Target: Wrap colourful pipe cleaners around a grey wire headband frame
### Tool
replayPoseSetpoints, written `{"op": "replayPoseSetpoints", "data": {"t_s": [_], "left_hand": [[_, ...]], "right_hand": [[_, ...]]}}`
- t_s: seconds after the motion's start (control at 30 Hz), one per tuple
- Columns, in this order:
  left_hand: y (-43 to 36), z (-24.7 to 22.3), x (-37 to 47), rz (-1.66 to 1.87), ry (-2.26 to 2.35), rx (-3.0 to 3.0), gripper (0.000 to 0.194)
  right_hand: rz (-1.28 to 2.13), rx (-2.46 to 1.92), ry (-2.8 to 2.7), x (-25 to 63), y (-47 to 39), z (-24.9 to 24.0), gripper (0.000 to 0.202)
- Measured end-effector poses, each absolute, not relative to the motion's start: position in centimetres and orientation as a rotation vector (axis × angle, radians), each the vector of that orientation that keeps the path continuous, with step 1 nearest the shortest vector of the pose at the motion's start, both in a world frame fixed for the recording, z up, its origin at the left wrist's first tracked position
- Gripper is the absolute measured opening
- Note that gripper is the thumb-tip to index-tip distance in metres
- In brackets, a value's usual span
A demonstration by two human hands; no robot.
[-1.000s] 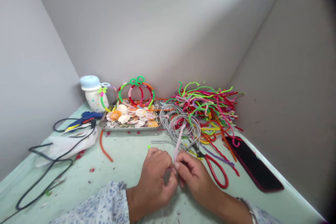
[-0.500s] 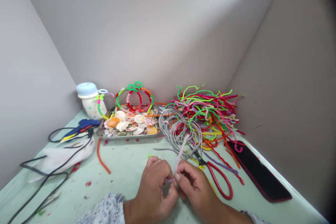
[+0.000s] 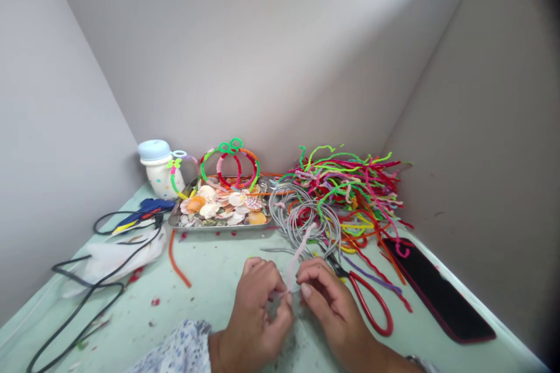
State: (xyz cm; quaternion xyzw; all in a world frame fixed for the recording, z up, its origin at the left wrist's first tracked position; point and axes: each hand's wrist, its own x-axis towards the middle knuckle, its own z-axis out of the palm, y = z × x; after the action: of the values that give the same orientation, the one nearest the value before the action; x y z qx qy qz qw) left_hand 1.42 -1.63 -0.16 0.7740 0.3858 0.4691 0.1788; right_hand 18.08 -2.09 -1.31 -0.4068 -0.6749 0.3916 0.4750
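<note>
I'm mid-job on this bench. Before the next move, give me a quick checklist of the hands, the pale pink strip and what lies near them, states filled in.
1. Left hand has the pale pink strip pinched: ok.
2. Right hand touching the strip: cannot tell; its fingertips are right beside it.
3. Strip's upper end free of the grey wire coil: cannot tell; they overlap in view.
4. Red-handled scissors fully visible: not ok; the blades are partly hidden.
5. Black cable away from both hands: ok, it lies over on the left.
</note>
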Motion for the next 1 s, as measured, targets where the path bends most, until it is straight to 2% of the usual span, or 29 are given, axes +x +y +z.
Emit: {"op": "replayPoseSetpoints", "data": {"t_s": [0.4,1.0], "left_hand": [[-1.59,-0.28,1.37,1.314,1.068,2.153,0.009],[-1.62,-0.52,1.31,1.216,1.141,2.002,0.02]], "right_hand": [[0.765,-0.925,-1.689,18.35,-1.94,-1.28,0.011],[0.754,-0.935,-1.78,18.57,-1.86,-1.18,0.006]]}}
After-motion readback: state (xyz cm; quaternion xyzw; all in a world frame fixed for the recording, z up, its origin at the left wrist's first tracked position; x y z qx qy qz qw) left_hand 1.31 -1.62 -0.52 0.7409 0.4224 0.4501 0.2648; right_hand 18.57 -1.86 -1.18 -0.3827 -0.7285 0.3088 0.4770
